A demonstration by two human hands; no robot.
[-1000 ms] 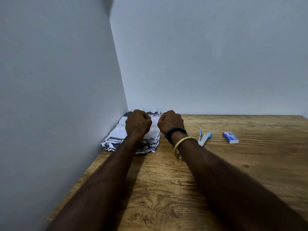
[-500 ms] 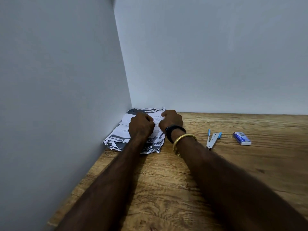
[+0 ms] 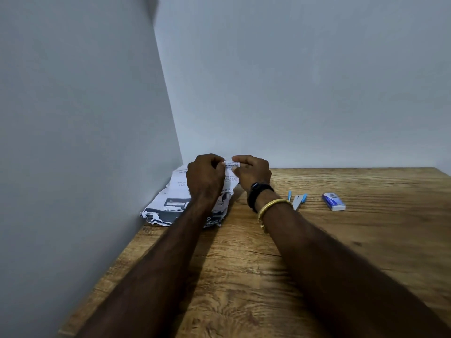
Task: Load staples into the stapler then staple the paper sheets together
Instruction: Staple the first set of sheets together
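Grey walls corner a wooden desk [image 3: 317, 252] where both hands, left [image 3: 205, 175] and right [image 3: 252, 172], pinch the far edge of the papers [image 3: 178, 201]. Stapler [image 3: 298, 201] and staple box [image 3: 333, 202] lie right of the right hand's grip, so that hand is nearer; the stapler's long axis runs near-to-far, tilted right.

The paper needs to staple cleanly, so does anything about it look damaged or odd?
Yes. The paper in the wall corner is crumpled, its near edge ragged and torn. Both hands, left and right, grip its far edge.

Both forearms extend forward, left hand [image 3: 205, 175] and right hand [image 3: 251, 172] close together with fingers curled inward, thumbs nearly meeting, apparently pinching something between them, knuckles facing the camera.
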